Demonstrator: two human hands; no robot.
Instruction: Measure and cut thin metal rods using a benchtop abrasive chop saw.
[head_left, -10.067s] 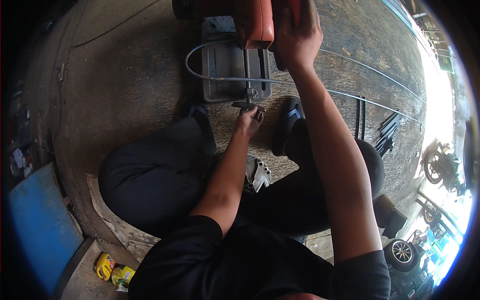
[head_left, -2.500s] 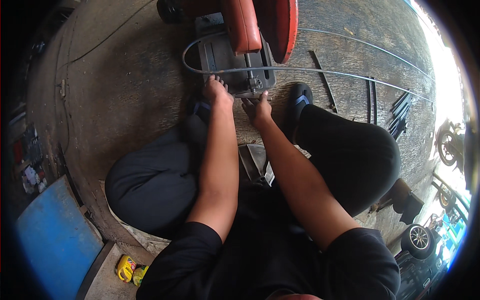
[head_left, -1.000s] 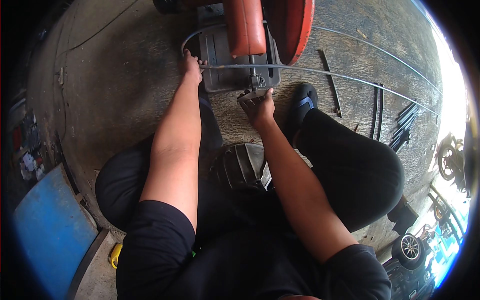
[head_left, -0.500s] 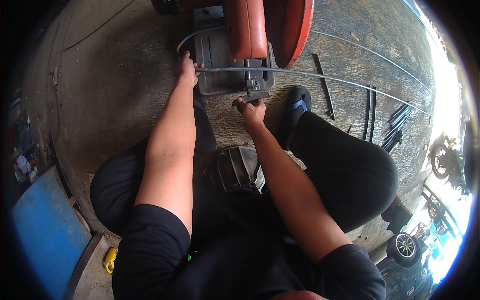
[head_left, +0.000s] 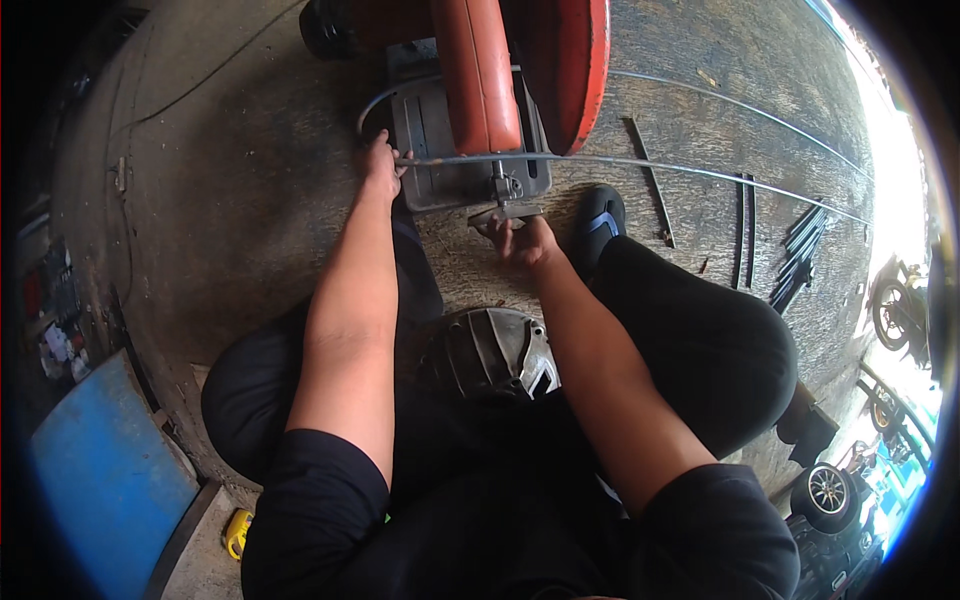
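Harsh right-side glare, dark fisheye rim

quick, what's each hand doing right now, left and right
Left hand: closed on the thin metal rod at the saw base.
Right hand: fingers closed on the vise handle.

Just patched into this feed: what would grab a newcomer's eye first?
The red chop saw guard looms at top centre over a grey saw base. A long thin metal rod crosses that base; the left hand grips its left end, while the right hand works the vise handle below.
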